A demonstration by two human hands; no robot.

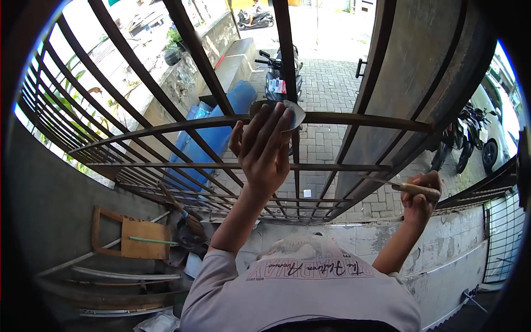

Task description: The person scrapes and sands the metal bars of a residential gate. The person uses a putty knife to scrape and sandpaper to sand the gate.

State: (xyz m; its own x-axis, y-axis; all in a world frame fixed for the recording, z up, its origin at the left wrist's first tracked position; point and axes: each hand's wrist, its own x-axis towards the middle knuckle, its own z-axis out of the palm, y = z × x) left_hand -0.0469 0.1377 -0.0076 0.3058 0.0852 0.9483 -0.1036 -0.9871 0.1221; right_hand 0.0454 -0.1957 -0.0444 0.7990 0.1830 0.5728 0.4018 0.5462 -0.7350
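A slim tool (412,188) with a light-brown wooden handle is gripped in the right hand (422,195), its narrow blade pointed leftward, well apart from the other piece. A flat grey piece (297,115), paler at its right side, is held under the left hand's (263,146) fingers at a dark horizontal bar (359,119), its outline partly covered.
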